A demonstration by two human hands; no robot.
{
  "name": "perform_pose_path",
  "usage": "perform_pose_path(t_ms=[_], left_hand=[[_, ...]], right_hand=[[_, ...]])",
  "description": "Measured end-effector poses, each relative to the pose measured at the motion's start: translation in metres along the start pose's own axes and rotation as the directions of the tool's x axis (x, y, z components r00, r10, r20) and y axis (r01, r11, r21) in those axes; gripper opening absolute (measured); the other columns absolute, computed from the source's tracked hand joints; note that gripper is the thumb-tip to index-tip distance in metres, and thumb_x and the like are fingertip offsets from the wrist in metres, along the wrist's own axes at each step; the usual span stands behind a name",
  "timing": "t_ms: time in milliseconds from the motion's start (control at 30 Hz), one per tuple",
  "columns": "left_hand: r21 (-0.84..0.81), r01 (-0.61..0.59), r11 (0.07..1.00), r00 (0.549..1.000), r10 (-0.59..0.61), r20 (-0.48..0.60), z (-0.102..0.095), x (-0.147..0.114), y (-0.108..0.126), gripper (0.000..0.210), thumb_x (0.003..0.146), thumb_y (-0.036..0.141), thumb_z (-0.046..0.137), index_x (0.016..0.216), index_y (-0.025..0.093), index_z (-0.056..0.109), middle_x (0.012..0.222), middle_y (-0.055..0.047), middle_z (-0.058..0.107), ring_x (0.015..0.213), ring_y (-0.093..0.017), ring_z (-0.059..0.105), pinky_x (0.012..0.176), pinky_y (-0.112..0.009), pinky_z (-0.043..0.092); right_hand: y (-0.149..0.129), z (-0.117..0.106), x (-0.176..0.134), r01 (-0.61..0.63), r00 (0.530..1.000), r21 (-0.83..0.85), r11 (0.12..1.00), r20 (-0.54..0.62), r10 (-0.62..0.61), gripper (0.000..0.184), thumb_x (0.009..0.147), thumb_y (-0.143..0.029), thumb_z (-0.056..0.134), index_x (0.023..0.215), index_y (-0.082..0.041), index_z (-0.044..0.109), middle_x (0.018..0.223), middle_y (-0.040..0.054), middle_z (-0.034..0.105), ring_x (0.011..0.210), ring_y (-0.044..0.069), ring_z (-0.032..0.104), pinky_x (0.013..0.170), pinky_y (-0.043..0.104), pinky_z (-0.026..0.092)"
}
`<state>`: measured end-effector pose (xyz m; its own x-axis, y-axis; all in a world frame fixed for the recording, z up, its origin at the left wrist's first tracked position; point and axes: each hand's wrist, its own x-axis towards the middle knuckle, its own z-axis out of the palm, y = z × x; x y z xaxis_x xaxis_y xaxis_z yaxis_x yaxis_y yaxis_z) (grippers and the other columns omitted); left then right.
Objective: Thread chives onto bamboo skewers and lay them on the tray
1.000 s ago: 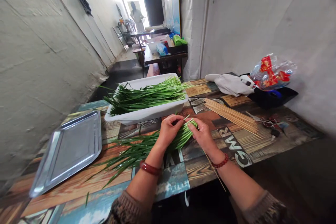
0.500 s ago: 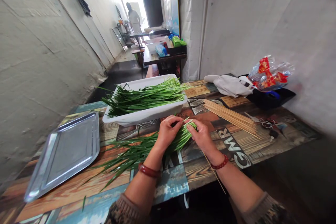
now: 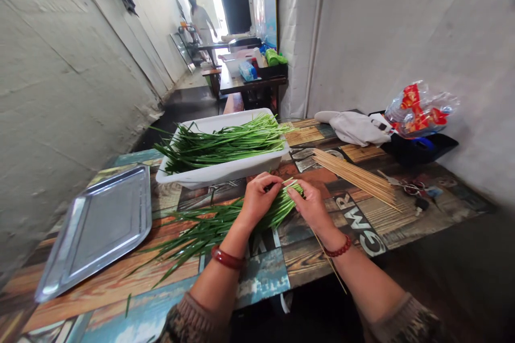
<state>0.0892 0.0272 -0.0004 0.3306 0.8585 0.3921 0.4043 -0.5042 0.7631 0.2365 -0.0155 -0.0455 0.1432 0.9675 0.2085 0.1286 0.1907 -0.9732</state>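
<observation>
My left hand (image 3: pixel 260 196) is closed in a pinch on garlic chive stalks. Fingertips of my right hand (image 3: pixel 313 204) meet it at the pale stem ends, also pinched. A thin bamboo skewer (image 3: pixel 336 270) runs from under my right palm down past the table's near edge; its tip is hidden by the fingers. Beneath both hands lies a loose bunch of garlic chives (image 3: pixel 213 228), leaves spread to the left. Just beyond, a white plastic tub (image 3: pixel 225 176) holds many more chives (image 3: pixel 229 142).
An upright-rimmed metal tray (image 3: pixel 102 225) lies at the left. To the right are a pile of bamboo skewers (image 3: pixel 354 178), scissors (image 3: pixel 410 186), a pale cap (image 3: pixel 358 127) and a black container (image 3: pixel 426 147) under a red-printed plastic bag (image 3: pixel 420 110). A person (image 3: pixel 201 19) stands far back.
Both hands stay pinched at the stem ends, with hardly any movement. The view has shifted slightly, and the person at the back has changed posture.
</observation>
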Motion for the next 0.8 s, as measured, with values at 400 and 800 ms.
perform_pose_path(t_ms=[400,800], left_hand=[[-0.014,0.051,0.999,0.999,-0.052,-0.015,0.0014,-0.0015,-0.0029,0.013,0.082,0.022,0.059,0.078,0.017,0.070,0.074,-0.003,0.066,0.072,-0.015,0.059,0.069,-0.025,0.043],[-0.035,0.025,0.999,1.000,-0.025,0.004,0.0018,-0.0003,-0.0046,0.013,0.082,0.022,0.059,0.078,0.017,0.070,0.074,-0.003,0.066,0.072,-0.014,0.059,0.069,-0.024,0.044]], right_hand=[[-0.0025,-0.0007,-0.0005,0.001,1.000,0.021,1.000,0.020,-0.002,0.029,0.086,-0.039,0.056,0.101,-0.017,0.067,0.077,0.0019,0.063,0.056,0.010,0.050,0.047,0.020,0.038],[-0.0026,0.0008,-0.0002,-0.005,1.000,0.060,0.998,0.005,0.005,0.030,0.083,-0.041,0.057,0.098,-0.017,0.068,0.064,-0.0004,0.057,0.056,0.012,0.050,0.049,0.022,0.039]])
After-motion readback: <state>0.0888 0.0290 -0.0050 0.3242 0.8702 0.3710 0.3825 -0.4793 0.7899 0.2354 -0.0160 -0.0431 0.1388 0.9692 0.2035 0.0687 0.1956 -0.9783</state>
